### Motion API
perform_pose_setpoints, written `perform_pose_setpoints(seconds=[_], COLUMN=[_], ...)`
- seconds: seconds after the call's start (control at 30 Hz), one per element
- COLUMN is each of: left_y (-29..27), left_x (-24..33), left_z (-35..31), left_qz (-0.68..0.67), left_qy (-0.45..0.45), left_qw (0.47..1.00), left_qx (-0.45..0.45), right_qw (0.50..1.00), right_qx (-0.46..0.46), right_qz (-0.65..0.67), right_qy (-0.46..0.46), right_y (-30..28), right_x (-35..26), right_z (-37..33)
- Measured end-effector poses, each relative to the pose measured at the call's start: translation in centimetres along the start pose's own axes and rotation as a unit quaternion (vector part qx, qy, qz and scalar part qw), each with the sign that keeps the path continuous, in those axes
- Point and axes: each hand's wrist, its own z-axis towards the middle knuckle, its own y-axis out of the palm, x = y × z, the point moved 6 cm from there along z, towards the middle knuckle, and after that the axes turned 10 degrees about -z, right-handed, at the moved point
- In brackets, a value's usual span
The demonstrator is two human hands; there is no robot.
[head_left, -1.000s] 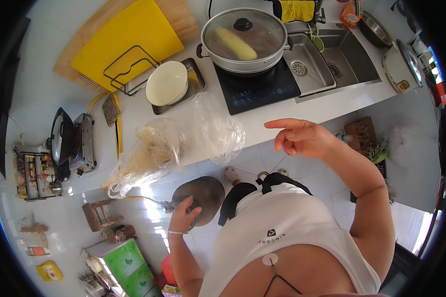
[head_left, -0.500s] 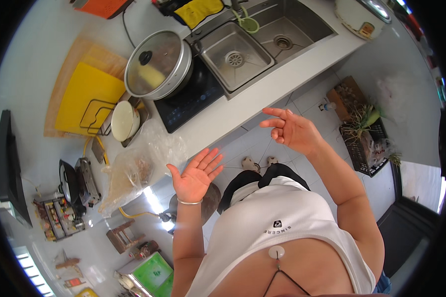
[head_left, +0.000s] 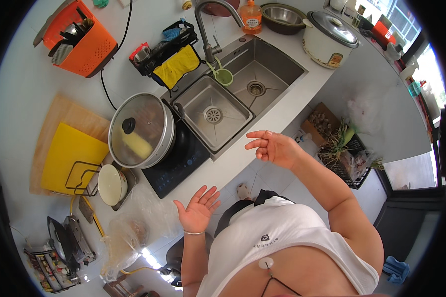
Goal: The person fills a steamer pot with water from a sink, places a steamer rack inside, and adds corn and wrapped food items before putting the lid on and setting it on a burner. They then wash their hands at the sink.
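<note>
My left hand is held palm up with its fingers apart and nothing in it. It hovers by the counter's front edge, close to a clear plastic bag. Over the edge below the sink, my right hand is raised, some fingers stretched and others curled, also holding nothing. Neither hand touches anything. Beyond them a steel pot with a glass lid stands on a black induction cooktop. Something pale yellow and long shows through the lid.
A double steel sink with a tap holds a green strainer. A white rice cooker stands at the right. A cream bowl and yellow cutting board are at left. A black crate of vegetables sits on the floor.
The view has tilted up, bringing more of the wall, the tap and the rice cooker into sight. Both hands keep nearly the same pose and stay empty.
</note>
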Motion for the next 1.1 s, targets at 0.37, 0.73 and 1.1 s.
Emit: perform_pose_setpoints(seconds=[0.37,0.73,1.1], left_y=[0.9,5.0,14.2], left_x=[-1.0,-7.9,-8.3], left_z=[10.2,25.0,43.1], left_qz=[-0.013,-0.005,0.081], left_qy=[-0.062,-0.062,0.025], left_qw=[0.998,0.996,0.984], left_qx=[-0.025,0.063,0.154], right_qw=[0.932,0.519,0.319], right_qx=[0.135,0.114,-0.049], right_qz=[-0.336,-0.835,-0.918], right_qy=[0.006,-0.144,-0.231], right_y=[-9.8,-21.2,-23.0], right_x=[-8.6,-24.2,-27.3], right_z=[7.9,31.7,45.9])
